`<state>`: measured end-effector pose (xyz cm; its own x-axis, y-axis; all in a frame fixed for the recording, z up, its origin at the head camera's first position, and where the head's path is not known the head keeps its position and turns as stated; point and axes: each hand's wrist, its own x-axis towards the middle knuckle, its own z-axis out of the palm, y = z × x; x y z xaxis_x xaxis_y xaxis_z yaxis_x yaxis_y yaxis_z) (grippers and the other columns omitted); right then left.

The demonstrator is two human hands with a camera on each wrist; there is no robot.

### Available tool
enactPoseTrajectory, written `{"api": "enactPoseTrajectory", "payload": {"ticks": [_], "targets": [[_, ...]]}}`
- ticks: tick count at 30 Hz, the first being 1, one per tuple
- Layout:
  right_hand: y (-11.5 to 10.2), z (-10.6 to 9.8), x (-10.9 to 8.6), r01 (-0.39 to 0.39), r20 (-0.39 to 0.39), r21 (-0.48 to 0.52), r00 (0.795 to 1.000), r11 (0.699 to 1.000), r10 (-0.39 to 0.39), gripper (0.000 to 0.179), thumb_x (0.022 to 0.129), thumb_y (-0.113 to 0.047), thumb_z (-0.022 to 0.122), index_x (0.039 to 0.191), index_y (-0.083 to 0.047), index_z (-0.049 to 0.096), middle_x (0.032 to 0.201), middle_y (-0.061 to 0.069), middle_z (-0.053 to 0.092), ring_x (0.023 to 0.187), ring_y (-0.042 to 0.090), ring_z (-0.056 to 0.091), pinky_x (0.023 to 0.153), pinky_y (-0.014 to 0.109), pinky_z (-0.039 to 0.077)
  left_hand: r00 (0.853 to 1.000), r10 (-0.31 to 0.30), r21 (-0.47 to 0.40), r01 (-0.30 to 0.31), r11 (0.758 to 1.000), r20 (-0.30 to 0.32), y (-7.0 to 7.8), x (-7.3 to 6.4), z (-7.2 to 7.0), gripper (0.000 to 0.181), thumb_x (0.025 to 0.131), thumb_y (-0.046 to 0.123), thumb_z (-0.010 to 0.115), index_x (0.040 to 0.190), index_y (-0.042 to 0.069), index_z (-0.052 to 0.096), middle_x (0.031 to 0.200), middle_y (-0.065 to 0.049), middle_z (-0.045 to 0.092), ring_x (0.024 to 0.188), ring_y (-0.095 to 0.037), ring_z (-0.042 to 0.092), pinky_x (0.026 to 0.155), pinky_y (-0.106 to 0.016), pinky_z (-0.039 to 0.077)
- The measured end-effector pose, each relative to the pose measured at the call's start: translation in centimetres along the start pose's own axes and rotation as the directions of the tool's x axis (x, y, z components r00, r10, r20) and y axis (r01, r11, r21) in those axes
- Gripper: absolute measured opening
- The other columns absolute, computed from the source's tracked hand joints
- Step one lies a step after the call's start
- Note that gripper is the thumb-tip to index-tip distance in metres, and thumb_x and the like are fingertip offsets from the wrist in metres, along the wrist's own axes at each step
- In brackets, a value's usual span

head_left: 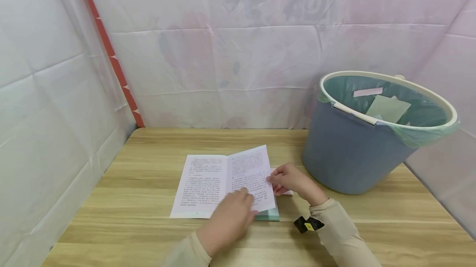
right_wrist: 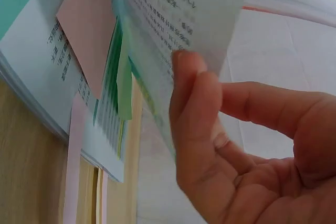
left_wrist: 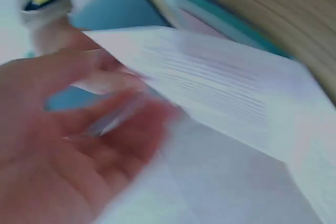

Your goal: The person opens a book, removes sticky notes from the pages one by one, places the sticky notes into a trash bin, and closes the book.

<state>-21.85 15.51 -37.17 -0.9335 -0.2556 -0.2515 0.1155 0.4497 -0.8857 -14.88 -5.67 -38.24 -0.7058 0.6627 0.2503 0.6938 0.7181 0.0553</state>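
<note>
An open book (head_left: 201,184) with printed pages lies on the wooden table. Its right-hand page (head_left: 250,168) is lifted, and my right hand (head_left: 295,182) pinches that page at the outer edge. Beneath it, in the right wrist view, a pink paper slip (right_wrist: 89,30), a green slip (right_wrist: 124,80) and a lilac strip (right_wrist: 73,156) stick out of the book. My left hand (head_left: 230,217) is over the lower part of the book near the page's bottom edge, blurred, its fingers loosely bent. A teal-edged cover (head_left: 269,215) shows below the page.
At the right stands a grey-blue bin (head_left: 346,151) with a green liner. Inside lie a pink strip (head_left: 368,92) and a pale green sheet (head_left: 388,108). White sheeting (head_left: 223,60) hangs behind the table (head_left: 122,201) and along its sides.
</note>
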Motion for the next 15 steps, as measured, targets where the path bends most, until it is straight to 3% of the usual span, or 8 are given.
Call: {"api": "enactPoseTrajectory", "payload": {"ticks": [2, 4, 7, 9, 11, 13, 15], "targets": [[-0.1, 0.1, -0.1, 0.013, 0.011, 0.02, 1.0, 1.0, -0.013, 0.015, 0.09, -0.004, 0.062, 0.092, 0.012, 0.063, 0.065, 0.005, 0.061, 0.056, 0.011, 0.06, 0.057, 0.028, 0.056, 0.988, 0.155, -0.036, -0.156, 0.987, -0.024, 1.2, -0.2, -0.5, 0.023, 0.094, 0.03, 0.061, 0.103, 0.01, 0.063, 0.095, 0.003, 0.056, 0.084, -0.009, 0.054, 0.076, -0.023, 0.047], [-0.2, 0.2, -0.1, 0.027, 0.012, 0.04, 1.0, 0.999, -0.027, 0.016, 0.091, -0.004, 0.061, 0.093, 0.012, 0.062, 0.066, 0.005, 0.063, 0.057, 0.011, 0.06, 0.058, 0.029, 0.056, 0.963, 0.269, -0.039, -0.27, 0.962, -0.023, 2.4, -0.5, -0.3, 0.027, 0.095, 0.032, 0.059, 0.111, 0.011, 0.062, 0.106, 0.003, 0.058, 0.095, -0.007, 0.055, 0.084, -0.02, 0.046], [-0.4, 0.3, -0.3, 0.071, 0.019, 0.065, 0.997, 0.995, -0.072, 0.02, 0.093, -0.008, 0.06, 0.098, 0.012, 0.06, 0.071, 0.006, 0.066, 0.061, 0.014, 0.063, 0.063, 0.033, 0.057, 0.943, 0.33, -0.001, -0.33, 0.944, 0.031, 3.7, -0.9, 0.7, 0.043, 0.096, 0.036, 0.057, 0.126, 0.005, 0.056, 0.127, -0.005, 0.056, 0.117, -0.013, 0.054, 0.099, -0.021, 0.041], [-0.6, 0.4, -0.4, 0.129, 0.042, 0.086, 0.99, 0.988, -0.132, 0.025, 0.095, -0.012, 0.059, 0.105, 0.011, 0.059, 0.078, 0.008, 0.068, 0.068, 0.017, 0.066, 0.07, 0.037, 0.057, 0.95, 0.309, 0.045, -0.311, 0.949, 0.052, 4.1, -1.0, 1.6, 0.053, 0.096, 0.038, 0.056, 0.134, 0.0, 0.05, 0.137, -0.012, 0.05, 0.129, -0.021, 0.046, 0.105, -0.026, 0.037], [-1.0, 0.4, -0.6, 0.21, 0.085, 0.103, 0.972, 0.972, -0.219, 0.031, 0.097, -0.017, 0.057, 0.114, 0.009, 0.058, 0.088, 0.012, 0.069, 0.077, 0.021, 0.068, 0.077, 0.044, 0.056, 0.967, 0.253, 0.095, -0.256, 0.962, 0.038, 4.2, -1.0, 2.2, 0.056, 0.096, 0.035, 0.057, 0.136, -0.003, 0.047, 0.142, -0.018, 0.046, 0.134, -0.027, 0.041, 0.108, -0.031, 0.036], [-1.3, 0.5, -0.9, 0.308, 0.117, 0.094, 0.941, 0.947, -0.318, 0.033, 0.099, -0.019, 0.054, 0.12, 0.007, 0.057, 0.097, 0.016, 0.069, 0.086, 0.025, 0.068, 0.081, 0.045, 0.054, 0.985, 0.174, 0.125, -0.173, 0.977, 0.008, 4.1, -1.0, 2.5, 0.058, 0.095, 0.032, 0.059, 0.137, -0.006, 0.045, 0.143, -0.022, 0.043, 0.135, -0.032, 0.039, 0.107, -0.035, 0.037], [-1.6, 0.6, -1.2, 0.401, 0.132, -0.001, 0.908, 0.916, -0.398, 0.031, 0.1, -0.019, 0.052, 0.119, 0.005, 0.06, 0.102, 0.017, 0.068, 0.09, 0.027, 0.067, 0.082, 0.042, 0.055, 0.996, 0.085, 0.162, -0.085, 0.983, 0.01, 3.9, -0.9, 2.4, 0.059, 0.094, 0.031, 0.06, 0.137, -0.007, 0.044, 0.143, -0.024, 0.042, 0.135, -0.035, 0.039, 0.106, -0.038, 0.038]]}}
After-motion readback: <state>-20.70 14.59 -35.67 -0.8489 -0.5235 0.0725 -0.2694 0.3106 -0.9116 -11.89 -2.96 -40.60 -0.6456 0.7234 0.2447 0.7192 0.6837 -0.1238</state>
